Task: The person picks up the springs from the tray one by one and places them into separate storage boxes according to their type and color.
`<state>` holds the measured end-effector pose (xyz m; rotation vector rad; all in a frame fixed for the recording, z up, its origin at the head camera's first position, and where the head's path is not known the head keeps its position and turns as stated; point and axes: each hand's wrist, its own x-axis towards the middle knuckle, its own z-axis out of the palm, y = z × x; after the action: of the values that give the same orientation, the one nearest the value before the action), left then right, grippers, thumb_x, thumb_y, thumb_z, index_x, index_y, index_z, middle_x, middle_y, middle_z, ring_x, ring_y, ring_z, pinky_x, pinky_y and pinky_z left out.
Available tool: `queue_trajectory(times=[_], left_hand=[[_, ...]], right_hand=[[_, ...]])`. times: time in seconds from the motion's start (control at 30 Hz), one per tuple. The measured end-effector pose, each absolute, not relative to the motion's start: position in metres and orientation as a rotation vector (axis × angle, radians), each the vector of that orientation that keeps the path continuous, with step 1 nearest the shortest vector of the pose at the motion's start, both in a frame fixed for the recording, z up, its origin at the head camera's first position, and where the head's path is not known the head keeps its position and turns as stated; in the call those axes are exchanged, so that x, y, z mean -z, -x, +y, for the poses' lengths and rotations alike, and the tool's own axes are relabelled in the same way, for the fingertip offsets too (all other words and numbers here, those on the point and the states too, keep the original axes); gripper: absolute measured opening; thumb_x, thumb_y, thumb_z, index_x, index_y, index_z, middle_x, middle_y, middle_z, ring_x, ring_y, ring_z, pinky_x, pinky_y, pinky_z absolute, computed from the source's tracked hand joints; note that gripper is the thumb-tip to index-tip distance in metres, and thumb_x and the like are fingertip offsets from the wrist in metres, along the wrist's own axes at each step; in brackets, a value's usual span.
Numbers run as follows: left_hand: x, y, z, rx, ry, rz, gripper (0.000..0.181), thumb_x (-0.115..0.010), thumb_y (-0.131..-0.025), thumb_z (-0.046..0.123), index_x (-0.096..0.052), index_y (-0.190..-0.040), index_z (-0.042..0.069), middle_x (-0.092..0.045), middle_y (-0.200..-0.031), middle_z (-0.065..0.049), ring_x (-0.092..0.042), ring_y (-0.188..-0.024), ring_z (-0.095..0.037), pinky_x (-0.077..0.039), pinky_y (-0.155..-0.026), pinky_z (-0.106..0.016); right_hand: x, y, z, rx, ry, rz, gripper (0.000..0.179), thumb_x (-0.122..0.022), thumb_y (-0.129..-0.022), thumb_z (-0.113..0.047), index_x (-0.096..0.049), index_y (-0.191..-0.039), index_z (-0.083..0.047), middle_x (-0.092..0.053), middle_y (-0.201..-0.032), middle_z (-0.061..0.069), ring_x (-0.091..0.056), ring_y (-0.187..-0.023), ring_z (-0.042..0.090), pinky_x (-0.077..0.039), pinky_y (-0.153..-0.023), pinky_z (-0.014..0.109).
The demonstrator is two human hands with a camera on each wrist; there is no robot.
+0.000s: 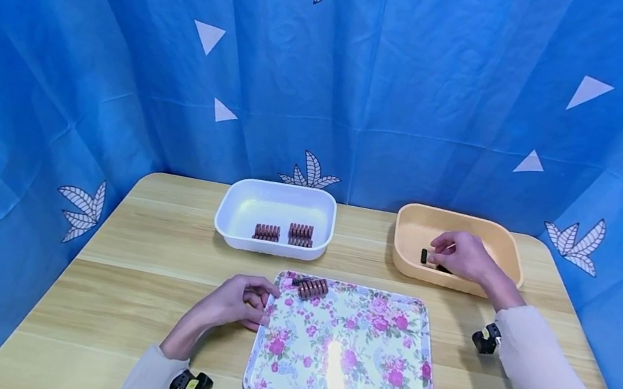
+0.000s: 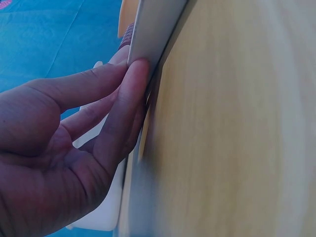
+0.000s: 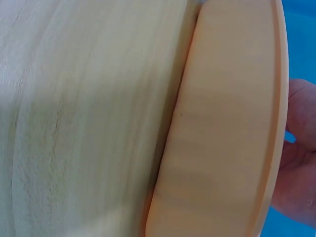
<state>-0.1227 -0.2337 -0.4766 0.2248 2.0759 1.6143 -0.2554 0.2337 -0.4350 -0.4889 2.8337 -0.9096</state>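
My left hand [image 1: 238, 300] pinches the left edge of a floral tray [image 1: 346, 353]; in the left wrist view the thumb and fingers [image 2: 136, 74] hold its rim. A copper-brown coil spring [image 1: 313, 288] lies in the tray's far left corner, with a small dark spring [image 1: 299, 282] against it. My right hand [image 1: 463, 255] reaches into the orange basin [image 1: 505, 246], fingers bent downward and thumb apart from the index finger. Beside it lies a small dark green piece [image 1: 423, 256], and another dark piece [image 1: 444, 268] shows under the hand. The right wrist view hides the fingertips behind the basin wall.
A white basin [image 1: 280, 196] at the back left holds several copper-brown springs [image 1: 301, 235]. All stand on a wooden table [image 1: 151, 250]. A blue curtain [image 1: 369, 79] hangs behind and on both sides.
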Motion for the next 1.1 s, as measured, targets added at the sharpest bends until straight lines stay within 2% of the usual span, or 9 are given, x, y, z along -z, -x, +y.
queue_trajectory(times=[0.17,0.6,0.83,1.1], left_hand=[[0.476,0.124,-0.233,-1.611,-0.222,2.08,0.043,-0.073,-0.084,-0.015,-0.065,-0.125,-0.004,-0.058,-0.093,-0.016,-0.063,-0.071,-0.019,-0.066,-0.066,-0.04],[0.478,0.124,-0.234,-1.618,-0.217,2.068,0.044,-0.074,-0.083,-0.015,-0.064,-0.125,-0.005,-0.058,-0.093,-0.017,-0.063,-0.072,-0.02,-0.066,-0.066,-0.039],[0.477,0.125,-0.234,-1.615,-0.222,2.065,0.044,-0.075,-0.083,-0.014,-0.064,-0.125,-0.005,-0.059,-0.092,-0.017,-0.063,-0.071,-0.02,-0.066,-0.067,-0.041],[0.477,0.123,-0.235,-1.617,-0.213,2.064,0.044,-0.075,-0.084,-0.013,-0.064,-0.126,-0.005,-0.059,-0.093,-0.017,-0.062,-0.073,-0.02,-0.066,-0.066,-0.039]], right_hand=[[0.429,0.25,0.235,0.925,0.463,2.861,0.029,-0.078,-0.091,-0.011,-0.071,-0.111,0.008,-0.073,-0.095,0.014,-0.07,-0.088,0.03,-0.059,-0.074,0.034],[0.419,0.233,0.233,1.032,0.474,2.915,0.03,-0.076,-0.094,-0.018,-0.072,-0.114,0.004,-0.074,-0.104,0.017,-0.07,-0.096,0.036,-0.059,-0.074,0.029],[0.417,0.222,0.235,1.089,0.462,2.934,0.034,-0.076,-0.095,-0.022,-0.071,-0.118,0.003,-0.074,-0.105,0.016,-0.07,-0.097,0.035,-0.057,-0.074,0.021],[0.41,0.209,0.234,1.171,0.506,2.964,0.028,-0.077,-0.094,-0.018,-0.073,-0.115,0.0,-0.075,-0.103,0.014,-0.071,-0.093,0.032,-0.056,-0.072,0.011]])
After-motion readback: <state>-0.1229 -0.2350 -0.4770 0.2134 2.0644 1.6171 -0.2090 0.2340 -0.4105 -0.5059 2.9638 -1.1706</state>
